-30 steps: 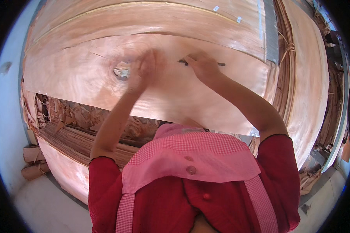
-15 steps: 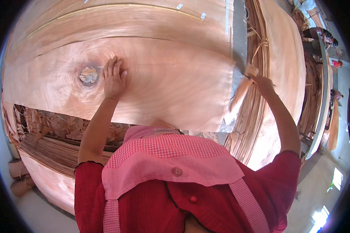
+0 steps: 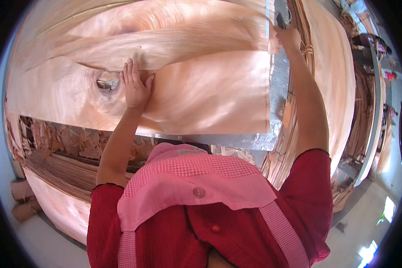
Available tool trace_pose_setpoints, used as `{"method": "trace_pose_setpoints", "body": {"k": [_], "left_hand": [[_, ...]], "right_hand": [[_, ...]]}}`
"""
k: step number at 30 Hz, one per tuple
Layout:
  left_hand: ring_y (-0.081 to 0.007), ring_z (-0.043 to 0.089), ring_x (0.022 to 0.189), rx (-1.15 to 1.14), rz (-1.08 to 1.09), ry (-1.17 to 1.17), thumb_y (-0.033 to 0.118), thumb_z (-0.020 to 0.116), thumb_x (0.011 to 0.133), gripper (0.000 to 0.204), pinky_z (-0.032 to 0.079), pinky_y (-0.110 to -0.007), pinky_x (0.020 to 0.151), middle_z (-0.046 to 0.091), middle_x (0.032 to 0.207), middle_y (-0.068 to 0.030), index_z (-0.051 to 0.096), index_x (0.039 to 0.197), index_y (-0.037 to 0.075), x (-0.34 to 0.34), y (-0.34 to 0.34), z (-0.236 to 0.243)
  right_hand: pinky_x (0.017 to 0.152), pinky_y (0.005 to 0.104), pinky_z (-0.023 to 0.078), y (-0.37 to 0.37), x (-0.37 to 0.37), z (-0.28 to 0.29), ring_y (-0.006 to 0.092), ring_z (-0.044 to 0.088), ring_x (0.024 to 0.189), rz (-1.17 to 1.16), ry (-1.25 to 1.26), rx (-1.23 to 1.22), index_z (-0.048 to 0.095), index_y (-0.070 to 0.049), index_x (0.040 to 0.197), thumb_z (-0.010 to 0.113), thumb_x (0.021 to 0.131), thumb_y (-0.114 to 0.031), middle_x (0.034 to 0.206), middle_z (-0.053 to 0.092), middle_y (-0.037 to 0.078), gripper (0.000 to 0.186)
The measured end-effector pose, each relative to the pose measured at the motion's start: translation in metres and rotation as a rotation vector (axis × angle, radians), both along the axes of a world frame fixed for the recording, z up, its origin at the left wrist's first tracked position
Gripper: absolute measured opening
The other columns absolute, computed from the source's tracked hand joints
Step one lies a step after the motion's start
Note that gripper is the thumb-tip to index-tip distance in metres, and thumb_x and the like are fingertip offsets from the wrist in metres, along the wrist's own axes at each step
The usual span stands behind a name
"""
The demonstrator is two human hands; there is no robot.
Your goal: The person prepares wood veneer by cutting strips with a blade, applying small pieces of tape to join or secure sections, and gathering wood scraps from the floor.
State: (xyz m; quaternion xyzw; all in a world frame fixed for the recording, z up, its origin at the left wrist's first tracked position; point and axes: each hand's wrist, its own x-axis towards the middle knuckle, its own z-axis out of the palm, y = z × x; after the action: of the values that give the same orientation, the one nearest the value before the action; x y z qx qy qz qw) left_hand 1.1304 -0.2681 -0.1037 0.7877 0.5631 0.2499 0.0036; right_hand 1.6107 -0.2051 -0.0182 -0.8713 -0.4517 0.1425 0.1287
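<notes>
Beside a ragged hole in a large thin wood veneer sheet, my left hand lies flat with its fingers stretched out. A split runs past the hole, and the far part of the sheet is rippled. At the far right corner my right hand is closed around a dark tool, whose kind I cannot make out. Its fingers are close to the sheet's right edge; whether they also pinch the veneer is hidden.
Under the sheet, a grey metal tabletop shows along the front and right. Stacked veneer stands to the right, with another stack at the near left. Veneer scraps lie below the front edge. A person is at the far right.
My right hand has moved away from me along the sheet's right edge. The sheet has shifted and rippled, baring more metal in front. The loose strip at its right edge no longer shows there.
</notes>
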Motion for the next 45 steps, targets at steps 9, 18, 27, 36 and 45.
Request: {"method": "trace_pose_setpoints", "body": {"k": [9, 18, 27, 36, 45], "left_hand": [[-0.0307, 0.029, 0.125, -0.056, -0.065, -0.035, 0.035, 0.053, 0.081, 0.055, 0.02, -0.046, 0.103, 0.035, 0.133, -0.0118, 0.037, 0.125, 0.007, 0.0, 0.0, 0.004], [-0.0291, 0.029, 0.125, -0.045, -0.041, -0.001, 0.033, 0.053, 0.081, 0.054, 0.02, -0.045, 0.103, 0.036, 0.133, -0.0114, 0.037, 0.125, 0.006, 0.001, 0.001, 0.002], [-0.0293, 0.029, 0.125, -0.066, -0.043, -0.01, 0.032, 0.053, 0.081, 0.054, 0.02, -0.045, 0.103, 0.036, 0.133, -0.0105, 0.037, 0.126, 0.008, 0.001, 0.0, 0.005], [-0.0292, 0.029, 0.125, -0.055, -0.051, 0.039, 0.032, 0.052, 0.082, 0.05, 0.021, -0.046, 0.103, 0.036, 0.133, -0.0105, 0.04, 0.124, 0.008, 0.0, 0.002, 0.003], [-0.0292, 0.029, 0.125, -0.033, -0.061, 0.038, 0.033, 0.053, 0.082, 0.05, 0.021, -0.046, 0.102, 0.036, 0.133, -0.0117, 0.04, 0.123, 0.008, 0.0, 0.001, 0.002]], "right_hand": [[0.05, 0.0363, 0.044, -0.133, -0.015, -0.019, 0.0215, 0.059, 0.055, -0.016, -0.039, 0.358, 0.062, -0.004, 0.072, 0.069, 0.068, -0.036, 0.059, 0.059, 0.01, 0.034], [0.032, 0.029, 0.03, -0.137, -0.007, -0.064, 0.0137, 0.04, 0.034, -0.466, 0.807, 0.326, 0.054, -0.001, 0.062, 0.068, 0.072, -0.016, 0.05, 0.049, 0.007, 0.024], [0.033, 0.0247, 0.032, -0.119, 0.006, -0.033, 0.0097, 0.039, 0.038, -0.246, 0.342, 0.067, 0.056, 0.002, 0.088, 0.073, 0.068, -0.022, 0.055, 0.05, 0.004, 0.035], [0.036, 0.0248, 0.029, -0.117, -0.016, -0.051, 0.0086, 0.038, 0.041, -0.299, 0.638, 0.102, 0.056, -0.004, 0.068, 0.073, 0.068, -0.017, 0.056, 0.05, 0.002, 0.021], [0.036, 0.0227, 0.033, -0.14, -0.016, -0.039, 0.007, 0.038, 0.041, -0.44, 0.934, 0.25, 0.057, -0.005, 0.084, 0.067, 0.074, -0.012, 0.063, 0.052, 0.002, 0.016]]}}
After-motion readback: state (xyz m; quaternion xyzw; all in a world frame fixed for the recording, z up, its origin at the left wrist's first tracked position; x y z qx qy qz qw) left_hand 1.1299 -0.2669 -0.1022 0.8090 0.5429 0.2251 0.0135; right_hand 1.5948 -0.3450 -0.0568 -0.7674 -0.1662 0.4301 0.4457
